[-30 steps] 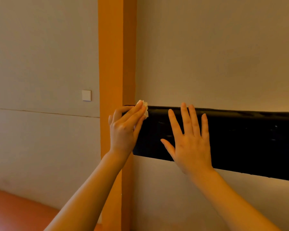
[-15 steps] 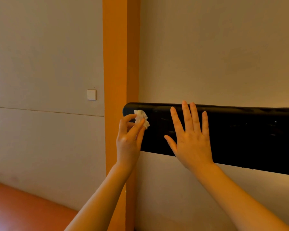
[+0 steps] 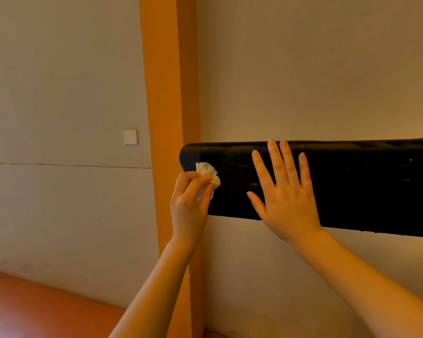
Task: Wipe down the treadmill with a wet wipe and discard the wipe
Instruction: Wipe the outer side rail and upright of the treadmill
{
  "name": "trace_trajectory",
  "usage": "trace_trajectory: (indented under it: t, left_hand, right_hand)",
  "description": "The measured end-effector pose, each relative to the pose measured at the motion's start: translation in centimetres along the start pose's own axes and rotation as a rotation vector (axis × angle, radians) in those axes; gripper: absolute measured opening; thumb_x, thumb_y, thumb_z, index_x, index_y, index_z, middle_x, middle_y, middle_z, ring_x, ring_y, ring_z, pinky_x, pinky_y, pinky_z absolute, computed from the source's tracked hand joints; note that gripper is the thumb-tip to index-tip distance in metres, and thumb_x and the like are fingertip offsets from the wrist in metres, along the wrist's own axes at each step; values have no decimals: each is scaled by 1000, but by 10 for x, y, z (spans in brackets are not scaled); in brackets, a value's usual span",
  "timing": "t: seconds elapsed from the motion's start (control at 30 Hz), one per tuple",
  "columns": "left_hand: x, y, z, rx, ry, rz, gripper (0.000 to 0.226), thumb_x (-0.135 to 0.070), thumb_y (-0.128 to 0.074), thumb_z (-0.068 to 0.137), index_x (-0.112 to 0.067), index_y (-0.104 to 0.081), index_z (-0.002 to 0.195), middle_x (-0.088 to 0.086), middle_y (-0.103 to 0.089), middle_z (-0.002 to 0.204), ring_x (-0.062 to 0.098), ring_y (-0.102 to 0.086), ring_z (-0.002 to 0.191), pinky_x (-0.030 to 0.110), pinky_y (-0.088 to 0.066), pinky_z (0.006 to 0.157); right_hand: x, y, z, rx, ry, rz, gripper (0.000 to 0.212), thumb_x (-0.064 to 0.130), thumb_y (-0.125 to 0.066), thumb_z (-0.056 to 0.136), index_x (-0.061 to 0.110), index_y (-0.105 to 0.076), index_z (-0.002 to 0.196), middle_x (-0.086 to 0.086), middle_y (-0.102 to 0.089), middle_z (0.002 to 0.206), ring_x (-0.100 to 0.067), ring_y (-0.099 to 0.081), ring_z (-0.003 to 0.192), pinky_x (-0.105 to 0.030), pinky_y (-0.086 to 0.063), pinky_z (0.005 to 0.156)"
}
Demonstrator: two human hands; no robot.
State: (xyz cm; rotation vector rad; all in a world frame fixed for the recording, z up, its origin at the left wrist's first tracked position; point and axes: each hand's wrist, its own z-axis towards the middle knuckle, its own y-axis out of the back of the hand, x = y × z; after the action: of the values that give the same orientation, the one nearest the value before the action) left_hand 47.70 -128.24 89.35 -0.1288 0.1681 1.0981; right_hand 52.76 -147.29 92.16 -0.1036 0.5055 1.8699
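Currently wiping step. Left hand pinches crumpled wet wipe against rounded left end of black treadmill panel. Right hand, fingers spread flat, steadies panel. Next, likely: drag wipe rightward; right hand must clear path.

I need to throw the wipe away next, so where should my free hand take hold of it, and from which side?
Pinch the crumpled tuft of the wipe that sticks up above the left hand, probably coming from the right and above. That end is bare, while the lower part is wrapped in curled fingers. The right hand lies flat just beside it on the black panel.
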Motion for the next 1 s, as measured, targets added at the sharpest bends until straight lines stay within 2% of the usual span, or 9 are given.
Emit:
trace_trajectory:
  t: [0.13,0.23,0.37,0.47,0.6,0.77,0.9,1.0]
  left_hand:
    - [2,-2,3,-37,15,-15,26,-15,-69,85,-3,-70,108,9,-56,117,9,-51,108,6,-42,88]
    - [-2,-4,22,-96,117,-74,35,-17,-68,88,-15,-59,122,2,-58,112,8,-56,99,8,-47,84]
    - [2,-2,9,-75,84,-74,28,-28,-64,91,-6,-67,109,1,-60,108,-4,-53,101,8,-46,81]
    - [11,0,-19,-43,87,-87,27,-31,-64,91,-10,-69,108,-2,-56,110,-6,-52,104,8,-44,83]
    - [15,3,-10,-62,130,-93,21,-21,-65,89,-8,-69,105,1,-57,104,-4,-54,98,7,-44,80]
    - [6,6,30,-146,196,-122,13,-15,-66,90,-15,-66,103,5,-56,105,6,-56,97,7,-46,79]
    - [13,4,-14,-62,198,-130,13,-16,-65,89,-18,-65,102,-1,-54,102,-1,-54,97,9,-44,79]
    - [14,0,-48,-35,260,-159,15,-21,-65,88,-19,-66,103,-8,-55,101,2,-55,98,10,-45,79]
  right_hand:
    - [-1,-3,-2,-18,11,-7,68,45,-36,101,13,-12,157,-21,-11,163,-38,-6,151,-53,-3,120]
    - [-2,-6,-2,-12,21,-8,76,51,-36,96,13,-11,157,-20,-10,163,-37,-5,151,-52,-3,121]
    - [-3,-8,-2,-21,23,-13,77,52,-35,95,14,-9,157,-20,-8,163,-37,-3,151,-52,0,121]
    - [-1,-10,-2,-20,21,-20,77,52,-35,96,13,-9,157,-20,-7,163,-37,-1,151,-52,1,121]
    - [-1,-9,-2,-15,14,-12,77,51,-35,96,13,-10,157,-21,-8,163,-37,-1,151,-53,1,121]
    - [0,-8,-2,-17,4,9,76,51,-36,96,14,-14,158,-20,-9,163,-37,-2,151,-53,0,121]
    - [0,-8,-3,-24,4,7,76,50,-36,95,13,-13,157,-20,-9,163,-37,-2,151,-52,2,121]
    - [0,-8,-2,-34,3,30,75,49,-37,95,14,-12,157,-20,-10,163,-37,-3,151,-51,2,121]
